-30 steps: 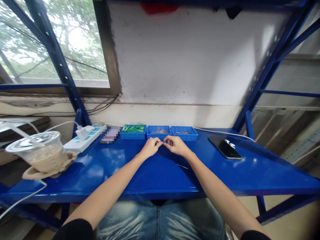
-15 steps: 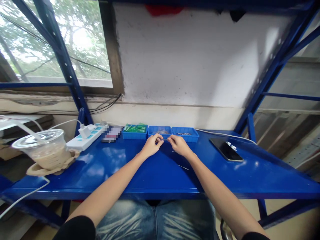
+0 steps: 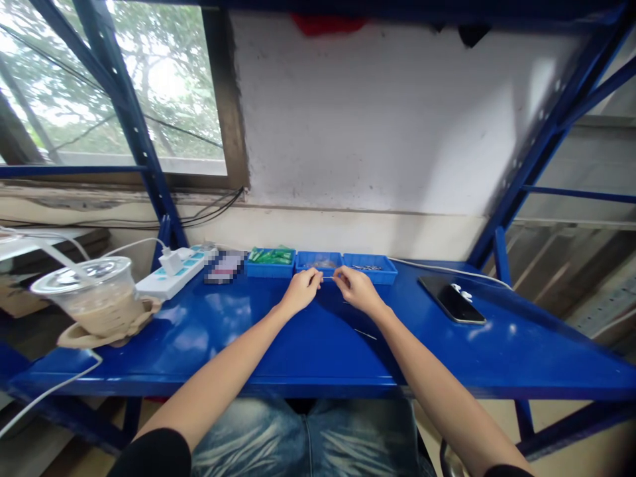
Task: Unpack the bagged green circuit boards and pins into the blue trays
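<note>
My left hand (image 3: 303, 289) and my right hand (image 3: 352, 285) are both closed in a pinch, close together over the blue table. A thin, light-coloured rod (image 3: 328, 277) spans the gap between their fingertips, one end in each hand. Its exact kind is too small to make out. Just beyond my hands sits a blue bin (image 3: 318, 260) with small clear pieces in it. Another thin metal rod (image 3: 365, 334) lies on the table below my right hand. A third, shorter bit of rod lies partly hidden by my right wrist.
A blue bin (image 3: 271, 270) with green packets stands left, another bin (image 3: 370, 273) with small metal parts right. Further right lie a phone (image 3: 447, 301) and white earbuds (image 3: 462, 293). At left are a power strip (image 3: 166, 279) and an iced drink cup (image 3: 97, 305).
My fingers have shifted slightly around the thin rod, and more of its light length shows between them. The whole view has moved a little; nothing else has changed place.
</note>
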{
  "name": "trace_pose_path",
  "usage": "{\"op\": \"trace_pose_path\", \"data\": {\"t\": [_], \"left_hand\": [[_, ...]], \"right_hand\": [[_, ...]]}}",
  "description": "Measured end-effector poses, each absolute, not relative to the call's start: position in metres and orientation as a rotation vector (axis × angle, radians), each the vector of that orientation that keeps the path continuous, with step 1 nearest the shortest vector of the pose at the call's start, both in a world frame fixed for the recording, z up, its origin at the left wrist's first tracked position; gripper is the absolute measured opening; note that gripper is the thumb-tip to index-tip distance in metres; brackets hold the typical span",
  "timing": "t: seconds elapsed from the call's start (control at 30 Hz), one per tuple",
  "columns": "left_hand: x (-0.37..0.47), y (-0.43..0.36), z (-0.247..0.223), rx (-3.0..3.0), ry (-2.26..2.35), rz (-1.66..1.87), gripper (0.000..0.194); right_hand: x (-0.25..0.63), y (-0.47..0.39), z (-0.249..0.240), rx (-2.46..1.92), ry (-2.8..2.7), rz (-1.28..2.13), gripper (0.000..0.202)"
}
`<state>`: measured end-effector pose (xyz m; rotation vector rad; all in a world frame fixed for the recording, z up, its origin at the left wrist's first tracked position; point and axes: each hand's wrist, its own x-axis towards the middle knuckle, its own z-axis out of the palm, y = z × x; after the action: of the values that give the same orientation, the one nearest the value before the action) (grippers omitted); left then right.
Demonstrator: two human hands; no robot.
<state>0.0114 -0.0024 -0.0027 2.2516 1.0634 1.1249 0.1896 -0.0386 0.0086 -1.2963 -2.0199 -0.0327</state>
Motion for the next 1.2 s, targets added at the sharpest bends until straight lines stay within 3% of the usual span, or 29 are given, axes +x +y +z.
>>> {"op": "trace_pose_path", "data": {"t": [0.2, 0.33, 0.57, 0.87, 1.2], "left_hand": [[0.034, -0.016, -0.006, 2.538, 1.073, 0.831, 0.024], [0.060, -0.023, -0.012, 2.778, 0.947, 0.575, 0.016], [0.056, -0.029, -0.016, 2.779, 1.052, 0.677, 0.014], [0.062, -0.026, -0.021, 2.819, 0.977, 0.584, 0.013], [0.024, 0.006, -0.012, 2.459, 1.112, 0.973, 0.023]], "right_hand": [[0.219, -0.033, 0.019, -1.772, -1.503, -0.355, 0.034], [0.231, -0.031, 0.013, -1.862, -1.403, -0.316, 0.041], [0.208, -0.026, -0.002, -1.553, -1.777, 0.028, 0.035], [0.210, -0.024, -0.003, -1.479, -1.783, 0.100, 0.038], [0.201, -0.029, -0.005, -1.283, -1.952, 0.298, 0.020]]}}
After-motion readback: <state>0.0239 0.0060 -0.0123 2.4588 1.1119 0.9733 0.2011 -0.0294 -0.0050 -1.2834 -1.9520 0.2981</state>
